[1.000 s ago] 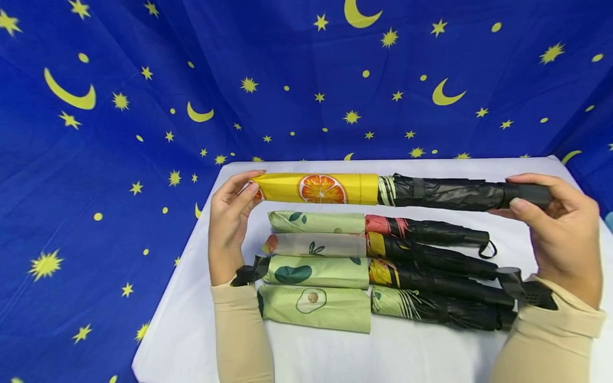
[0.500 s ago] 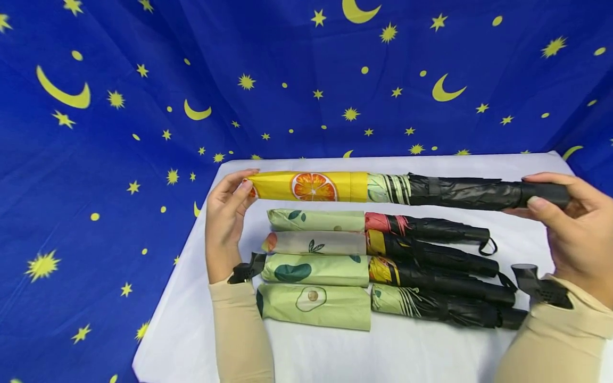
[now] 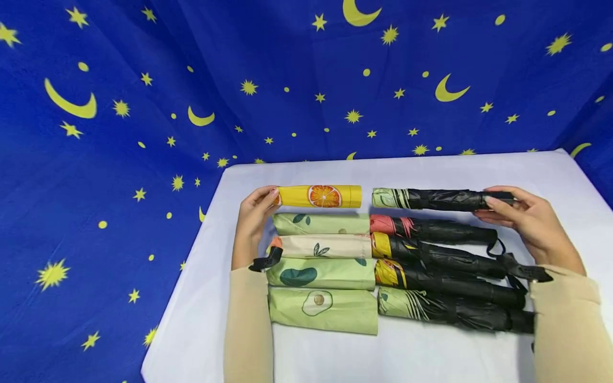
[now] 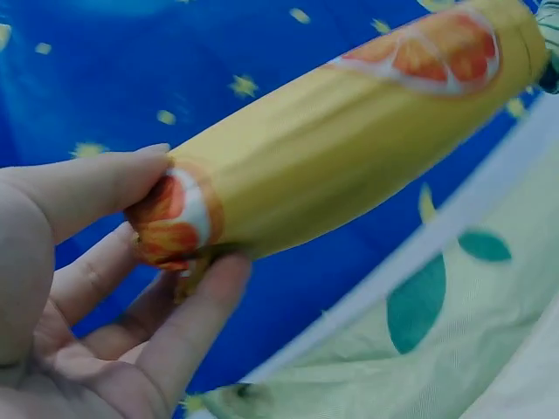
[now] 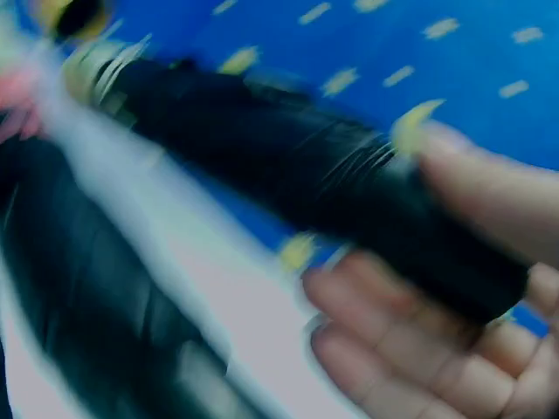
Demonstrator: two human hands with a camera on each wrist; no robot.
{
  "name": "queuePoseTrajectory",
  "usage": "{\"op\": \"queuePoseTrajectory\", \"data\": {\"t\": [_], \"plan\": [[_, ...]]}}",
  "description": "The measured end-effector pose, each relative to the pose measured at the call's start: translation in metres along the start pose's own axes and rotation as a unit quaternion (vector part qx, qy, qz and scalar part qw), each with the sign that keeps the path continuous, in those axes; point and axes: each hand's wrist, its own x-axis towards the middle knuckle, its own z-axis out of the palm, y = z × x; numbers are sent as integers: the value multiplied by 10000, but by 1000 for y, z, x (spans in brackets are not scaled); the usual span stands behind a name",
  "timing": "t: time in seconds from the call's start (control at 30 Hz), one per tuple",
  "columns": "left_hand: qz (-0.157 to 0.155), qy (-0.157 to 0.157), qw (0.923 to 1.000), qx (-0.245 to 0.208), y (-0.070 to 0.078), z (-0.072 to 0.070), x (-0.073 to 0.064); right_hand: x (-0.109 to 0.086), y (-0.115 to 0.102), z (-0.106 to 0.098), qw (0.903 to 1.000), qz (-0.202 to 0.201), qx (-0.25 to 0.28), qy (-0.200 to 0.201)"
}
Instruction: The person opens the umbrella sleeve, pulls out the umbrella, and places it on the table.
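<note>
My left hand pinches the closed end of a yellow umbrella sleeve printed with orange slices. In the left wrist view the thumb and fingers grip that sleeve at its gathered tip. On the right, my right hand grips the black handle of a folded umbrella, whose other end shows pale green cloth with dark stripes. A small gap lies between the sleeve's mouth and the umbrella's tip. The right wrist view is blurred, with thumb and fingers about the umbrella's black handle.
Below lie several sleeves in a column, among them an avocado-print sleeve and a cream sleeve. Folded black umbrellas lie end to end with them on the white table. A blue star-and-moon cloth hangs behind.
The umbrella has slid rightward out of the yellow sleeve, and the two are now apart. Both hands have come lower, nearer the row on the table, the right one also moving back left.
</note>
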Motion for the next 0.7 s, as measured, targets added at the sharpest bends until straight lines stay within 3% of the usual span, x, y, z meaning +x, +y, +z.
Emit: {"op": "queuePoseTrajectory", "data": {"t": [0.13, 0.2, 0.3, 0.37, 0.43, 0.53, 0.63, 0.7], "plan": [[-112, -79, 9986, 509, -5, 2, 20, 21, 10, -12, 9916, 499, -1186, -110], [-256, -120, 9958, 867, -8, 1, 26, 27, 17, -12, 9878, 676, -1392, -164], [-476, -206, 9885, 1423, -15, -1, 30, 33, 28, -7, 9817, 903, -1663, -223], [-529, -267, 9814, 1827, -20, -3, 30, 34, 32, -4, 9716, 925, -2163, -249], [-554, -303, 9725, 2244, -26, -4, 28, 34, 34, -2, 9550, 854, -2824, -313], [-603, -357, 9608, 2682, -32, -7, 26, 34, 32, 1, 9189, 726, -3842, -529], [-640, -452, 9543, 2883, -34, -12, 24, 34, 29, 5, 8878, 563, -4477, -900], [-577, -567, 9449, 3173, -30, -15, 22, 34, 25, 9, 8630, 379, -4911, -1121]]}}
